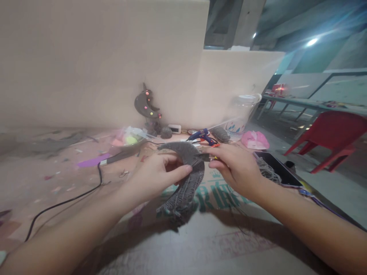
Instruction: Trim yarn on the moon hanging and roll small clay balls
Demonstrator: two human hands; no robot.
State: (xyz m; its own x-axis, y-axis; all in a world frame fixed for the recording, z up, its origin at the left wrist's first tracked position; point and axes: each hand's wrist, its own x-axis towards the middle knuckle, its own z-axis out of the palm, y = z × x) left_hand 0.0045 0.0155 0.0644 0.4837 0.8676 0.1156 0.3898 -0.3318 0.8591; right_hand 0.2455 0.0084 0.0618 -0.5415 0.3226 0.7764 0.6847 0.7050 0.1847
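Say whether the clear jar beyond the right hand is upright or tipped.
Upright: the clear jar stands with its white lid at the top.

Left fingers [183, 173] pinch a gray crescent [195, 178] — right fingers [218, 164] hold a dark tool [204, 157] at its edge.

I count my two bare hands [159, 168] [241, 164], two dark-grey crescent shapes [197, 168] [142, 105], two grey balls of yarn [166, 133] [220, 135] — one blue glue gun [200, 134], one clear white-lidded jug [242, 110], one pink plastic bag [255, 140]
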